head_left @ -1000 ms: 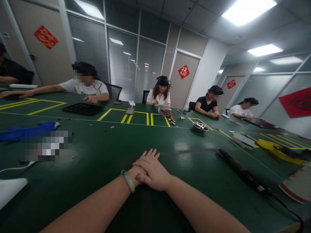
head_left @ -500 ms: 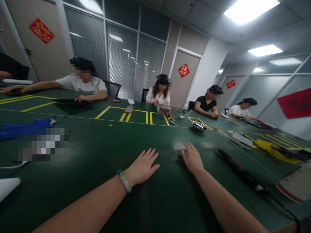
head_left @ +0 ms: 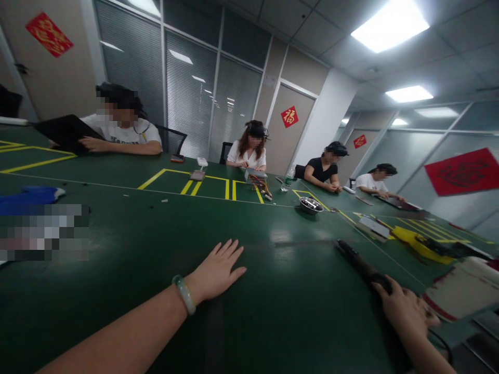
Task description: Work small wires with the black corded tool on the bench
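My left hand lies flat on the green table with its fingers spread, and it holds nothing. A green and white bangle circles that wrist. At the right, my right hand is on the rear part of a black electric screwdriver, its fingers curled about the body. The screwdriver's slim tip points away from me toward the table's middle. Its cord runs down behind my right wrist, which partly hides it.
A metal bowl, a plastic bottle and a yellow tray stand beyond the screwdriver. A beige container with a red rim is at the right edge. Blue cloth-like material lies left. Several people sit across the green table.
My right hand has moved from the table's middle, right and toward me, onto the electric screwdriver. My left hand stays flat. A person at far left has raised a dark panel.
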`<action>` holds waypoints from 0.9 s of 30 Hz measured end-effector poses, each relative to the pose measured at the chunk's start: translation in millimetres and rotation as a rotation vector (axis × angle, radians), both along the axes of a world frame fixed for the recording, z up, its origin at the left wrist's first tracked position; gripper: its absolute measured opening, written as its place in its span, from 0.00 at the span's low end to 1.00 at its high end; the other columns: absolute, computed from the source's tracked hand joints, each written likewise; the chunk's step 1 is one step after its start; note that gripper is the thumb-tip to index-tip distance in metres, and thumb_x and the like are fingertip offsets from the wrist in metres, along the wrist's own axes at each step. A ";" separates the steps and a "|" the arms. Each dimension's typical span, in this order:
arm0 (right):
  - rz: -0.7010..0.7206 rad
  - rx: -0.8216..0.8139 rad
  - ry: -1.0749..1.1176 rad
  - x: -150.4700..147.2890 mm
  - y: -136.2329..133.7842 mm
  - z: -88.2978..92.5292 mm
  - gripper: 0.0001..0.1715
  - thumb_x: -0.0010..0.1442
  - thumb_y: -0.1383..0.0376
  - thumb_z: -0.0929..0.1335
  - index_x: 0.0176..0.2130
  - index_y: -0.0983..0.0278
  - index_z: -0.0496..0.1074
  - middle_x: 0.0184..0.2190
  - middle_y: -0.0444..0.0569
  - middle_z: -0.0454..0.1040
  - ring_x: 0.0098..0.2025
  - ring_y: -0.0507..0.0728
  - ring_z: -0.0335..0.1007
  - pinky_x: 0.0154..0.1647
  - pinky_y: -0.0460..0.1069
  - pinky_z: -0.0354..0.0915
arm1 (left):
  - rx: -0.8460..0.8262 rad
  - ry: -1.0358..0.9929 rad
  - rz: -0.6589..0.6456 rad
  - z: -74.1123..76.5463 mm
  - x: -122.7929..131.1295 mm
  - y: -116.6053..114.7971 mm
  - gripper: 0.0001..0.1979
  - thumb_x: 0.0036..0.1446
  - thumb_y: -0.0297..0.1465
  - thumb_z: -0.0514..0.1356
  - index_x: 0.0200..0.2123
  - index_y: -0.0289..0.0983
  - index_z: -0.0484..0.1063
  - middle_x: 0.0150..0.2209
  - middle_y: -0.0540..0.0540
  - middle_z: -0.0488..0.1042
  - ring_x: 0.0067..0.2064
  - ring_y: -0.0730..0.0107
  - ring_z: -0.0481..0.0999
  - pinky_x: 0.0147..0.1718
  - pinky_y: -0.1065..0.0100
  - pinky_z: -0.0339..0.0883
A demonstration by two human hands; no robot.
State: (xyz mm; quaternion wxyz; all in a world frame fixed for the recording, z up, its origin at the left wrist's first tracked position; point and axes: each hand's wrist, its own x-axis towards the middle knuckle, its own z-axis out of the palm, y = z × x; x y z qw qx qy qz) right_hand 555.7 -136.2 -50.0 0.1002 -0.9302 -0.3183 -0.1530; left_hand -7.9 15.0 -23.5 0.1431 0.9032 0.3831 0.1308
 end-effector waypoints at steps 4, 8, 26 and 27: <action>-0.089 0.051 0.118 11.7 17.6 6.5 0.42 0.55 0.37 0.52 0.57 0.54 0.65 0.51 0.69 0.63 0.52 0.84 0.59 0.40 0.72 0.54 | -0.002 -0.005 -0.005 -2.5 -0.4 1.0 0.33 0.63 0.53 0.41 0.66 0.44 0.49 0.68 0.44 0.44 0.67 0.54 0.43 0.63 0.46 0.41; 0.025 0.044 0.133 32.7 19.9 11.5 0.38 0.52 0.38 0.58 0.55 0.52 0.67 0.48 0.66 0.65 0.49 0.82 0.61 0.36 0.67 0.58 | 0.002 -0.003 0.003 -4.4 1.1 0.8 0.33 0.63 0.53 0.41 0.65 0.44 0.50 0.67 0.44 0.44 0.67 0.53 0.43 0.62 0.45 0.41; 0.867 0.112 0.058 -275.2 119.6 37.8 0.23 0.56 0.60 0.69 0.52 0.49 0.69 0.44 0.49 0.66 0.47 0.63 0.58 0.45 0.56 0.55 | 0.329 -0.204 -0.012 24.1 15.2 -14.8 0.34 0.64 0.46 0.47 0.68 0.42 0.37 0.69 0.46 0.39 0.68 0.58 0.41 0.65 0.52 0.41; 0.947 0.112 0.102 -301.2 121.9 34.8 0.23 0.56 0.61 0.69 0.52 0.49 0.68 0.44 0.49 0.66 0.47 0.63 0.58 0.45 0.56 0.56 | 0.362 -0.221 -0.036 30.1 16.1 -18.8 0.32 0.65 0.42 0.48 0.67 0.41 0.39 0.69 0.46 0.40 0.68 0.59 0.42 0.65 0.53 0.42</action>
